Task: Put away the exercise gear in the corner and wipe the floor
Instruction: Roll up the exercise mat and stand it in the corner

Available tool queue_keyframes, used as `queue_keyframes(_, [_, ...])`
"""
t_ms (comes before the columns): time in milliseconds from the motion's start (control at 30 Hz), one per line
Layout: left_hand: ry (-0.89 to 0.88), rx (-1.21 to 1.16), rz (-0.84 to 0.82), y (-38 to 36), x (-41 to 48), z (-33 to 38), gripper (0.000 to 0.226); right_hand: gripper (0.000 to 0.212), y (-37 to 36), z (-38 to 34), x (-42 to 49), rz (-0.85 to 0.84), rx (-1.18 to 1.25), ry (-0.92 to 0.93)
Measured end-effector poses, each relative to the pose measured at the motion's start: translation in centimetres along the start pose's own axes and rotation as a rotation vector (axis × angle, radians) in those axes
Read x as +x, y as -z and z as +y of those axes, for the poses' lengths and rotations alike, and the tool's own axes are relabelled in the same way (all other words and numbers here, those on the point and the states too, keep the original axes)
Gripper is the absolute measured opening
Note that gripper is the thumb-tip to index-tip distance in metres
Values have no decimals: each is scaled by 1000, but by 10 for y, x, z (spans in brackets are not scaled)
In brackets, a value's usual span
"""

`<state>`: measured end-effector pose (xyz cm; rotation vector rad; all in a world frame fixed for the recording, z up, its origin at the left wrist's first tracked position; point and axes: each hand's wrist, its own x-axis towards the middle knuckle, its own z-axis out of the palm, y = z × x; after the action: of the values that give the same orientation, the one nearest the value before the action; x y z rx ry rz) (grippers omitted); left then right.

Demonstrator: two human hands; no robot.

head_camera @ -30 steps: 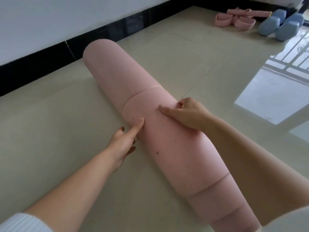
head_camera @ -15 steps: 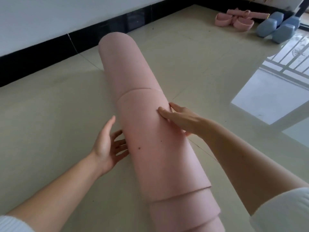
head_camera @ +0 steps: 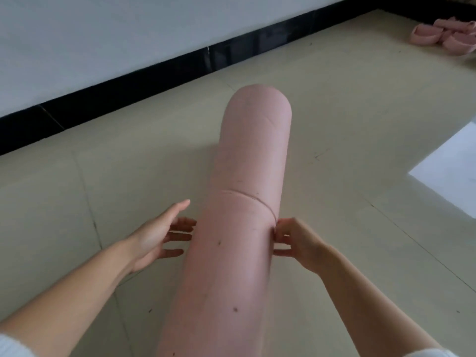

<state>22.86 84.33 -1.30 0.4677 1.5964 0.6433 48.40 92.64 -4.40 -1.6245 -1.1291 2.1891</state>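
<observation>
A rolled pink exercise mat [head_camera: 244,202] lies on the beige tiled floor [head_camera: 103,189] and runs from the bottom centre away from me. My left hand [head_camera: 159,235] is beside its left flank with straight, spread fingers whose tips reach the mat's side. My right hand [head_camera: 296,243] is against the right flank, fingers curled at the mat's loose edge seam. Whether they pinch that edge is hidden.
A white wall with a black skirting board [head_camera: 154,76] runs along the left and back. Pink exercise pieces [head_camera: 443,34] lie on the floor at the far right corner. A bright patch of reflected window light [head_camera: 450,168] falls on the floor at right.
The mat's far end has swung to the right, so it now points straight away from me. My right hand has slid from the mat's top to its right side. The view has shifted.
</observation>
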Motion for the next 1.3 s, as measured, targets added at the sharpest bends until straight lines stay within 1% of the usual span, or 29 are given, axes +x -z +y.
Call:
queue_keyframes(33, [-29,-10,0,0,-4,-6,55,28,-9,-1,2,48,121,23])
queue_keyframes(67, [-58,2,8,-3,-8,-10,54,42,-17,-2,3,76,186,26])
queue_keyframes(100, [-83,34,28,-5,-11,-13,61,54,-25,-3,2,89,170,16])
queue_keyframes(167, [-102,76,70,-3,-17,-12,87,64,-40,-6,-6,100,84,17])
queue_keyframes(233, [-119,63,63,9,-23,-9,97,66,-52,-11,-14,82,45,44])
queue_keyframes(300, [-147,49,28,24,-33,-7,100,61,-64,-16,-21,44,41,100])
queue_keyframes(367, [-196,72,-24,40,-44,-5,100,61,-78,-22,-28,23,44,162])
queue_keyframes(433, [-239,71,-68,55,-61,-2,96,65,-94,-31,-35,1,16,229])
queue_keyframes(467, [-267,71,-83,64,-71,1,90,65,-103,-38,-39,-10,2,265])
queue_keyframes(533, [-349,74,-88,83,-95,8,75,56,-124,-57,-52,-44,-18,348])
queue_keyframes(567, [-392,69,-77,93,-107,11,71,54,-135,-69,-59,-62,-33,389])
queue_keyframes(600, [-432,56,-59,103,-119,16,70,57,-147,-82,-68,-78,-58,431])
queue_keyframes(700, [-526,-44,21,131,-158,37,60,86,-178,-122,-94,-127,-140,565])
queue_keyframes(733, [-555,-91,56,138,-171,47,56,90,-189,-135,-106,-143,-168,610])
queue_keyframes(800, [-620,-152,150,153,-197,69,58,88,-209,-160,-130,-166,-249,704])
queue_keyframes(900, [-690,-158,271,172,-230,93,68,85,-235,-184,-156,-183,-345,792])
queue_keyframes(967, [-702,-150,330,180,-246,99,66,76,-246,-193,-165,-200,-337,777])
queue_keyframes(1067, [-723,-99,376,188,-260,99,50,51,-258,-201,-174,-181,-339,745])
queue_keyframes(1133, [-746,-111,361,198,-267,100,47,52,-267,-214,-182,-148,-272,768])
queue_keyframes(1200, [-771,-137,336,199,-269,104,40,56,-272,-229,-192,-135,-155,817])
queue_keyframes(1233, [-799,-152,332,202,-271,108,36,59,-275,-239,-198,-130,-103,849])
queue_keyframes(1300, [-837,-213,326,208,-275,119,37,68,-282,-262,-212,-101,-29,900])
